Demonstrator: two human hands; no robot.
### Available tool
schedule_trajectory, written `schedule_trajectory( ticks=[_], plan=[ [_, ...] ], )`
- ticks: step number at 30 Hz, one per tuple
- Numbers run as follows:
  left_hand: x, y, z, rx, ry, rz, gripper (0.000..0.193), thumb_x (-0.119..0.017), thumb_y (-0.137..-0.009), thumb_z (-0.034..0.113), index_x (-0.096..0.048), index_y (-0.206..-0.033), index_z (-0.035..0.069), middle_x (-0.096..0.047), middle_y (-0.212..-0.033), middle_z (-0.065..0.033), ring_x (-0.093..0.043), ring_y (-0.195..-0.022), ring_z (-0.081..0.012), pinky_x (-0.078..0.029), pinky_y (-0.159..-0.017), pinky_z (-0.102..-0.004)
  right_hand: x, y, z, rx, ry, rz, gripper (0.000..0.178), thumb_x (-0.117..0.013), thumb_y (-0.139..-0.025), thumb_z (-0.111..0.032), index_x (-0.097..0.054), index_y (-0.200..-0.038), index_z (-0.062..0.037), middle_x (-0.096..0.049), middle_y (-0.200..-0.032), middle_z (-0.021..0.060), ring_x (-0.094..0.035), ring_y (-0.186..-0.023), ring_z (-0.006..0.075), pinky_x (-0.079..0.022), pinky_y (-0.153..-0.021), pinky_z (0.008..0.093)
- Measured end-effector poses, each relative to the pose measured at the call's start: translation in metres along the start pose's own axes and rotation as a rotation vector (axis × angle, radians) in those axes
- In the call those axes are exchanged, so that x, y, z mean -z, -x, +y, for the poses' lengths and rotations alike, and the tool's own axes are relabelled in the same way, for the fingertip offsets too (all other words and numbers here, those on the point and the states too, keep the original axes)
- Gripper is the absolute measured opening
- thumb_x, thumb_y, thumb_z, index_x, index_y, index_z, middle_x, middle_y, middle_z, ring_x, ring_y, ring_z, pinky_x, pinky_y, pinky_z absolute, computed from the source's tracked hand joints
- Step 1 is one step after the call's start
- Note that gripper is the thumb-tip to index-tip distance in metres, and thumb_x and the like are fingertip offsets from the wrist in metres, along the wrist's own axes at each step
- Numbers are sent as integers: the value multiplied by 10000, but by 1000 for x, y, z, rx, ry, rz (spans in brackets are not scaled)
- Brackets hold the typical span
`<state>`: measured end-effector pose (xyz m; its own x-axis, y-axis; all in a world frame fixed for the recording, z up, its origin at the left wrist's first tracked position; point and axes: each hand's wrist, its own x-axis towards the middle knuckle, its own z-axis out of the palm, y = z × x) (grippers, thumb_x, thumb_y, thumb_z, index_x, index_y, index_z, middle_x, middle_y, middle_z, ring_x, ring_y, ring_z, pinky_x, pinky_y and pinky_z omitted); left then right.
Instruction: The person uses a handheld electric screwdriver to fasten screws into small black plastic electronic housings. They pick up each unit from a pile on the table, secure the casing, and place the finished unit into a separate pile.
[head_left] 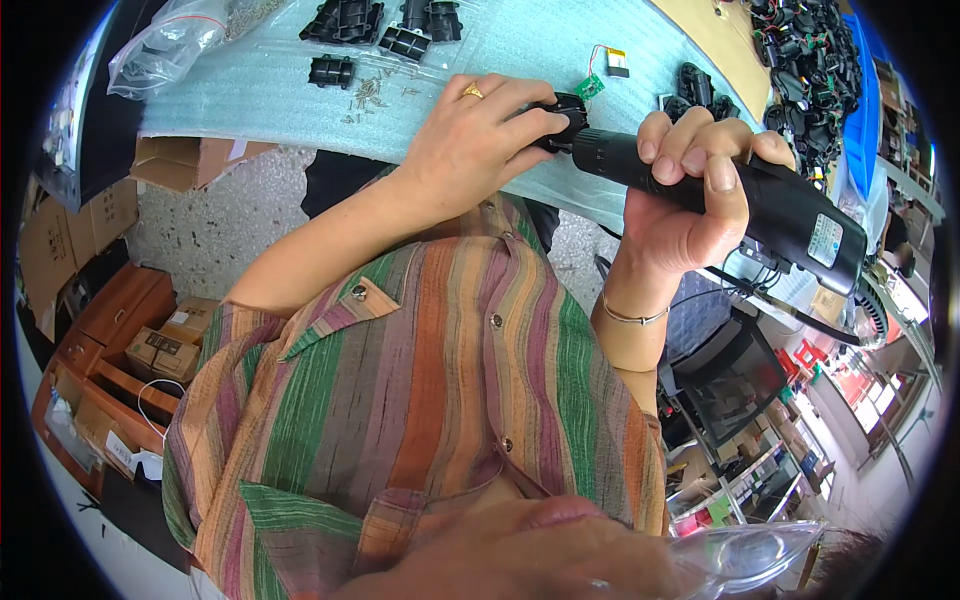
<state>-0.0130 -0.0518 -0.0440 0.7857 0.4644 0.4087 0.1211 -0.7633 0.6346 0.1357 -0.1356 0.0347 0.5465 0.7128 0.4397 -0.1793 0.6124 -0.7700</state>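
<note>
A black electric screwdriver (790,205) lies in the grip of my right hand (690,185), its fingers wrapped round the barrel and its nose pointing left. My left hand (490,130) pinches a small black plastic housing (570,112) over the near edge of the table. The screwdriver's tip meets that housing or comes very close to it; the exact contact is hidden. Just beyond, a small green circuit board (590,87) with thin wires lies beside a silver and yellow battery (617,64). Loose screws (370,92) are scattered left of my left hand.
More black housings (345,20) stand at the far side of the table (240,100), with a single one (331,71) nearer. A clear plastic bag (170,50) lies at far left. Black parts (810,80) fill a blue bin (862,110) at right. A cable (800,315) trails from the screwdriver.
</note>
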Motion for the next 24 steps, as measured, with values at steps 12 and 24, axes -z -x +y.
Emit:
schedule_trajectory(
  ticks=[12, 24],
  plan=[
    [-1, -1, -2, -9, -1, 18, 312, -731, -737, 204, -627, -1027, 156, -587, -1100, 1, -579, -973, -209, -394, -884, -364, 1, -1, 6, -32, -21, 17, 377, -551, -857, 11, -389, -1181, -92, -501, -710, 89, -480, -572, 186, -444, -551, 363],
    [0, -1, -1, 0, 2, 8, 306, -726, -740, 198, -629, -1027, 156, -583, -1089, 1, -575, -980, -206, -392, -890, -363, 0, -3, 2, -9, -7, 3, 383, -566, -855, 13, -398, -1176, -112, -501, -707, 90, -483, -563, 190, -440, -541, 367]
  ],
)
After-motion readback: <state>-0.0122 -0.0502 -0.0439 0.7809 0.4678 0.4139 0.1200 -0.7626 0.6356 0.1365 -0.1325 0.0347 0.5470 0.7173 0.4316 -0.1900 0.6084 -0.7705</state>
